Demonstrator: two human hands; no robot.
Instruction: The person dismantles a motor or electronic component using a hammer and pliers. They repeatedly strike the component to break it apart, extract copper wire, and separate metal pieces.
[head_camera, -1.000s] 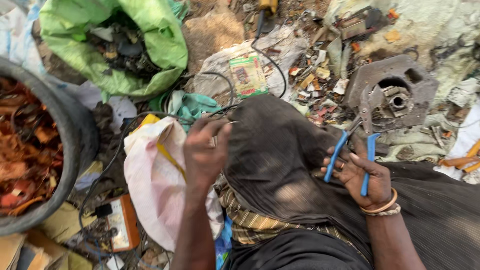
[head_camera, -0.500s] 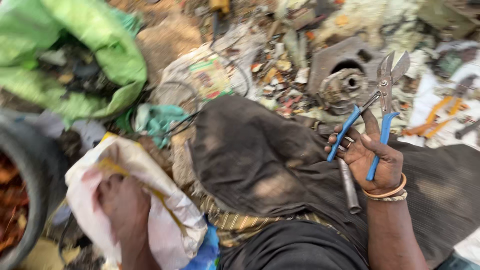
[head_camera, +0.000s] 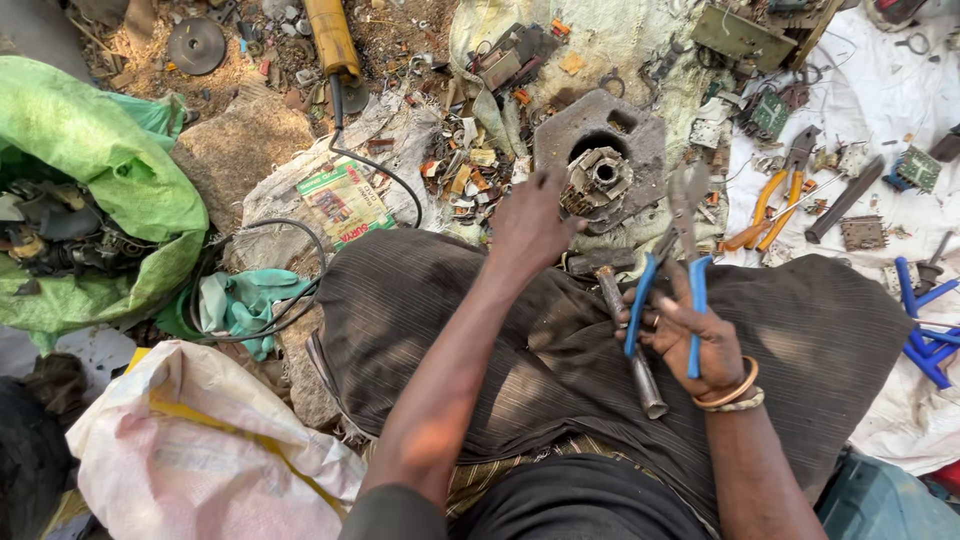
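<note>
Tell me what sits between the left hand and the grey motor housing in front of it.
Nothing visible. The left hand reaches over the dark cloth on the lap, its fingertips right at the edge of the grey motor housing. The right hand holds the blue-handled pliers off to the side.

An open-air scrap-salvage spot on bare ground. Around the grey motor housing (head_camera: 603, 160) lie broken circuit boards (head_camera: 772, 112), loose metal bits and cable; beside it orange pliers (head_camera: 775, 205), farther off a green sack (head_camera: 95, 165) of parts.

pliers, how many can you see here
3: blue-handled pliers in the right hand; orange-handled pliers on the white sheet; blue-handled tool, likely pliers, far right. More may be hidden in scrap.
</note>
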